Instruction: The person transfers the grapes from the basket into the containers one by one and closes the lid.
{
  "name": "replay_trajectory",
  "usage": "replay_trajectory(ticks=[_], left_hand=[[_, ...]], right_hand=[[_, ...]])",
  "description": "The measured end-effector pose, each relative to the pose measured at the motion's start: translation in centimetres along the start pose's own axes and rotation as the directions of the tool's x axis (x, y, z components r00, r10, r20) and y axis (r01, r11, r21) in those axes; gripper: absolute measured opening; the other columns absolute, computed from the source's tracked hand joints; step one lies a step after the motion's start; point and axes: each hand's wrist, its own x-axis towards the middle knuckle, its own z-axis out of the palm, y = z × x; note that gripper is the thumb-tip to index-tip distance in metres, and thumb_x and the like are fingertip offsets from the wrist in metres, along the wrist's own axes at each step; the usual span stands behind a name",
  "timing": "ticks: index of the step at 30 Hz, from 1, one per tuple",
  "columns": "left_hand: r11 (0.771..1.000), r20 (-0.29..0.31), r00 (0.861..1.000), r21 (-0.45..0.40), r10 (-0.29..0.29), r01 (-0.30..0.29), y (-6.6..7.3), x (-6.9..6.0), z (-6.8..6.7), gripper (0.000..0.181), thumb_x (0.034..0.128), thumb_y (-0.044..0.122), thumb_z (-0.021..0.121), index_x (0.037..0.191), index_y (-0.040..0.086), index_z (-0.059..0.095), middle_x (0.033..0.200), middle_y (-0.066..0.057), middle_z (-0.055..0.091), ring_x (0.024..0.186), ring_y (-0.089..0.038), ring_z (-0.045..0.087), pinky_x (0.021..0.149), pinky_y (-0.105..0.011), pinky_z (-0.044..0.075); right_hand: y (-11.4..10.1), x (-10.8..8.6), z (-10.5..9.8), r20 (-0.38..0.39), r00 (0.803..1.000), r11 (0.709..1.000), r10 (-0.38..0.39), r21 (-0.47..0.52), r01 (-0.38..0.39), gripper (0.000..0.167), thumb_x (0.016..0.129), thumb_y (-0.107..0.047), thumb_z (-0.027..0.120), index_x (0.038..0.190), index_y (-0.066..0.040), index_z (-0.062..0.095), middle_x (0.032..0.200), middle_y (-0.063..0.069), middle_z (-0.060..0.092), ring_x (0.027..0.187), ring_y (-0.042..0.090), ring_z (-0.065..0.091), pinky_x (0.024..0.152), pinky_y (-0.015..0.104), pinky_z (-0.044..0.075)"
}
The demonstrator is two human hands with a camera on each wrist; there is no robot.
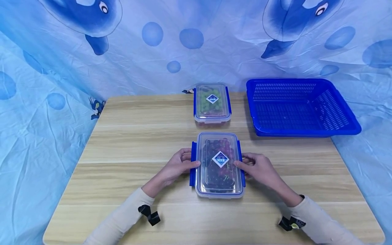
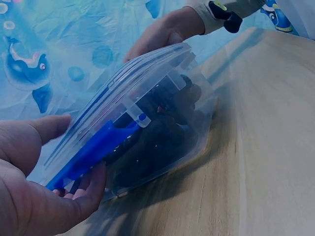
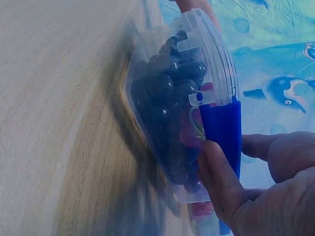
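Note:
A clear lidded food container (image 1: 211,177) with blue side latches lies at the middle of the wooden table (image 1: 137,136). Dark and reddish grapes (image 3: 160,86) show through its walls. My left hand (image 1: 179,163) grips its left side, thumb on the lid edge and fingers at the blue latch (image 2: 93,150). On the opposite side my right hand (image 1: 260,168) holds it likewise, thumb on the lid and fingers by the other latch (image 3: 221,132). Both latches hang down along the walls. Whether the base touches the wood I cannot tell.
Behind it stands a second clear container (image 1: 211,110) with green grapes inside and blue latches. A blue slotted plastic basket (image 1: 263,131) sits at the back right, partly over the table's edge. A blue dolphin-print cloth (image 1: 131,64) hangs behind the table.

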Motion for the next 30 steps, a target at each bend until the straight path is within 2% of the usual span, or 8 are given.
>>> replay_trajectory(ticks=[4,11,15,21,25,30], left_hand=[[1.000,-0.002,1.000,0.014,0.004,-0.004,0.2,0.0,0.4,0.079,0.0881,0.015,0.081,0.150,0.006,0.032,0.137,-0.023,0.056,0.109,-0.027,0.068,0.094,-0.042,0.061],[0.997,-0.042,0.999,0.080,-0.004,0.007,0.6,-0.1,0.8,0.083,0.0854,0.015,0.084,0.151,0.007,0.034,0.138,-0.021,0.055,0.110,-0.026,0.066,0.094,-0.038,0.060],[0.996,-0.021,1.000,0.084,-0.001,0.003,0.8,0.0,0.8,0.085,0.0864,0.013,0.083,0.155,0.004,0.033,0.138,-0.022,0.056,0.109,-0.026,0.067,0.094,-0.037,0.060],[0.995,-0.009,1.000,0.103,-0.009,0.010,0.8,0.2,0.9,0.078,0.0868,0.011,0.082,0.151,-0.004,0.040,0.133,-0.022,0.060,0.102,-0.023,0.068,0.091,-0.033,0.061],[0.995,-0.011,1.000,0.096,-0.011,0.012,0.9,0.1,1.0,0.074,0.0872,0.009,0.081,0.148,-0.007,0.042,0.130,-0.022,0.063,0.102,-0.024,0.071,0.089,-0.035,0.062],[0.995,0.002,1.000,0.099,0.013,-0.013,1.0,-0.1,1.2,0.068,0.0898,0.008,0.078,0.147,-0.008,0.044,0.121,-0.021,0.069,0.101,-0.026,0.073,0.086,-0.037,0.063]], right_hand=[[0.0,0.0,0.0,0.003,1.000,1.000,0.010,-0.009,-0.010,0.067,0.095,-0.039,0.074,0.139,0.008,0.056,0.097,0.012,0.075,0.071,0.017,0.071,0.062,0.032,0.064],[-0.2,0.1,0.0,0.005,1.000,1.000,0.015,-0.023,-0.015,0.066,0.096,-0.038,0.073,0.140,0.008,0.055,0.100,0.012,0.074,0.072,0.016,0.071,0.062,0.032,0.064],[-0.2,0.2,0.0,0.005,1.000,0.999,0.016,-0.031,-0.016,0.065,0.096,-0.037,0.073,0.139,0.008,0.055,0.100,0.012,0.074,0.073,0.016,0.070,0.062,0.031,0.064],[-0.2,0.2,0.0,0.007,1.000,0.999,0.015,-0.049,-0.015,0.065,0.096,-0.038,0.073,0.139,0.008,0.055,0.097,0.011,0.073,0.071,0.016,0.070,0.062,0.031,0.064],[-0.3,0.2,0.0,0.009,1.000,0.998,0.021,-0.055,-0.020,0.063,0.096,-0.038,0.073,0.138,0.007,0.057,0.096,0.010,0.072,0.071,0.015,0.069,0.062,0.032,0.064],[-0.4,0.1,0.1,0.011,1.000,0.997,0.006,-0.072,-0.005,0.062,0.096,-0.038,0.073,0.137,0.007,0.058,0.090,0.008,0.073,0.068,0.015,0.069,0.060,0.032,0.063]])
